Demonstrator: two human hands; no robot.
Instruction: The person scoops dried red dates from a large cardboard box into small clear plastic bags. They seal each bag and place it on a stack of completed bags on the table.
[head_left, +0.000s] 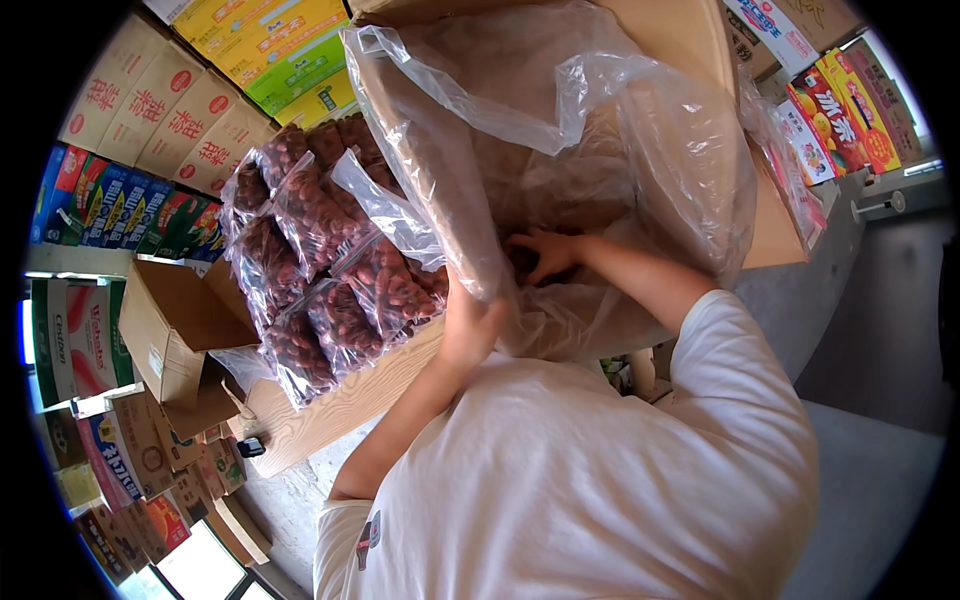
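Observation:
A large cardboard carton (679, 22) lined with a clear plastic bag (675, 150) stands before me. My right hand (551, 253) reaches down inside it, fingers spread over a few dark red dried fruits, perhaps jujubes, low in the liner; whether it grips any cannot be told. My left hand (476, 304) is at the carton's near left rim, on the liner and wall, with its fingers mostly hidden behind them. To the left, several clear bags of dark red dried fruit (382, 285) lie packed side by side on a wood-grain table (360, 397).
An open cardboard box (169, 322) is at the table's left end, with a small black object (251, 448) near the table corner. Stacked cartons (161, 112) line the left and back. More boxes (840, 120) stand at the right.

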